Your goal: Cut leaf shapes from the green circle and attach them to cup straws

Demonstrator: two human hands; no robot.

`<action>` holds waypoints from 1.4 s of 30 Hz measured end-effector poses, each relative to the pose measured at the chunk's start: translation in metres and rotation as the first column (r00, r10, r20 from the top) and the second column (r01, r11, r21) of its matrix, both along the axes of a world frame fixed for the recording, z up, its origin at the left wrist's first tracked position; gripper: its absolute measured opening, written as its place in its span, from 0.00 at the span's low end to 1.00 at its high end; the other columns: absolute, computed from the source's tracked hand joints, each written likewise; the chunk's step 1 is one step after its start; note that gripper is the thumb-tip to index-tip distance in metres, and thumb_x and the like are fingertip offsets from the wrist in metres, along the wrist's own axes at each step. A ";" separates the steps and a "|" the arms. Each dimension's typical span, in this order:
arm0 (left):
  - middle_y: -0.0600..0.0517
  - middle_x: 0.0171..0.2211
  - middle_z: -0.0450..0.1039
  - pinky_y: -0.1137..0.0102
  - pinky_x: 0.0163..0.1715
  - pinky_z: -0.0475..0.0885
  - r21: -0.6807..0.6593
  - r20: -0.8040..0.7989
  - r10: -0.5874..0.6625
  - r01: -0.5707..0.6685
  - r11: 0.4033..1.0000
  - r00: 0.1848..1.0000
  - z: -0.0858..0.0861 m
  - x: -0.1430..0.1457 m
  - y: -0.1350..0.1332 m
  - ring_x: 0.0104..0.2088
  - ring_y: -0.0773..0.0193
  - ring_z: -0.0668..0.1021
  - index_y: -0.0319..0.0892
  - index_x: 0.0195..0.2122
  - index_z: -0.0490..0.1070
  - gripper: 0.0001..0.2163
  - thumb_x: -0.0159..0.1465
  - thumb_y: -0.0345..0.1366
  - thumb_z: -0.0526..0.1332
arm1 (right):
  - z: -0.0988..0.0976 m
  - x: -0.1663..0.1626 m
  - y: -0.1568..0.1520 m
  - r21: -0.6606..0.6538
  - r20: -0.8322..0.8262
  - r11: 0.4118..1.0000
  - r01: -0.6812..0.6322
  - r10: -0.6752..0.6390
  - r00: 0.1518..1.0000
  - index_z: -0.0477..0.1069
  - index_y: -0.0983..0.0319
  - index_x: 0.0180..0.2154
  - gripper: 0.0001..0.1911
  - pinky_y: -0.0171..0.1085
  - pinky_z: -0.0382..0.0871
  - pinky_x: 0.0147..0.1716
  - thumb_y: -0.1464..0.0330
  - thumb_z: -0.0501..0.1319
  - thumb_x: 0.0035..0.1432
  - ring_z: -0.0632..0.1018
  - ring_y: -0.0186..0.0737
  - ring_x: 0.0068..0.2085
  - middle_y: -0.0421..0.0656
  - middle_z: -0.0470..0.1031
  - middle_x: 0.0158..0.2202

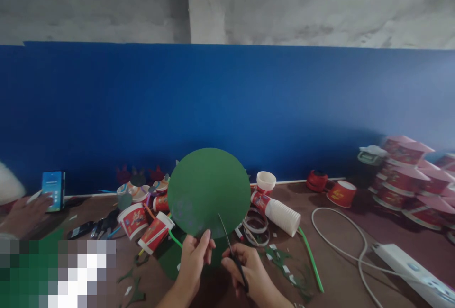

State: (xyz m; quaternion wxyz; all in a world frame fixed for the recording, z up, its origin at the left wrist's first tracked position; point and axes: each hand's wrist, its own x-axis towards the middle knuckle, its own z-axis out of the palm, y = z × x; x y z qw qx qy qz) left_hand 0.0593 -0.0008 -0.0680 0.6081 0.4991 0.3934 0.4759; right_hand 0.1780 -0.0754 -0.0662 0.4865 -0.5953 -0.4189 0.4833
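One green disc (209, 189) stands raised above the table (341, 270), face toward me through the head camera. My left hand (195, 256) has its lower edge pinched, thumb on the near face and fingers bent behind. My right hand (245, 265), just to the right of that, is curled round the scissors (232, 252), with one blade lying over the disc's lower part. I can make out only that blade, so I can't tell whether the pair is spread or closed.

As for progress, I judge the round outline done: the rim I can see looks smooth, and green offcuts (284, 265) lie to the disc's lower right. I see no slit in the face, so any cut inward looks not yet made; whatever hides behind the blade I can't check.

Below the disc, another green sheet (167, 258) shows partly. Just left of the disc are red cups (156, 232); just right of it, tape rolls (258, 227) and a white cup stack (282, 215). Well to its right sit a power strip (415, 270) and pink-topped cups (408, 180). Far to its left, another person's hand (26, 213) reaches to a phone (53, 192).
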 end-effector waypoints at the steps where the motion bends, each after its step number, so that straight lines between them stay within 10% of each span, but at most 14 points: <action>1: 0.58 0.08 0.59 0.75 0.15 0.52 0.005 -0.013 -0.015 0.015 1.000 1.000 0.000 0.000 0.000 0.11 0.75 0.59 0.38 0.15 0.66 0.21 0.52 0.51 0.62 | 0.002 0.002 0.001 -0.017 0.004 1.000 -0.003 0.003 1.000 0.66 0.65 0.31 0.23 0.26 0.53 0.09 0.52 0.63 0.43 0.63 0.27 0.10 0.31 0.62 0.10; 20: 0.60 0.14 0.62 0.79 0.13 0.50 -0.016 -0.033 -0.141 0.141 0.990 0.989 0.011 -0.003 -0.001 0.12 0.77 0.59 0.41 0.24 0.61 0.17 0.52 0.49 0.63 | 0.009 0.058 -0.001 -0.136 0.130 0.968 -0.210 0.227 0.965 0.70 0.65 0.29 0.12 0.24 0.58 0.10 0.63 0.65 0.44 0.65 0.26 0.13 0.32 0.64 0.14; 42: 0.63 0.15 0.57 0.79 0.15 0.50 -0.088 -0.033 -0.239 0.235 0.968 0.970 0.007 -0.004 -0.001 0.16 0.75 0.59 0.41 0.34 0.63 0.19 0.49 0.49 0.65 | 0.020 0.100 -0.015 -0.231 -0.132 0.853 -0.467 0.448 0.884 0.73 0.69 0.33 0.13 0.23 0.57 0.10 0.66 0.63 0.46 0.69 0.26 0.13 0.36 0.70 0.14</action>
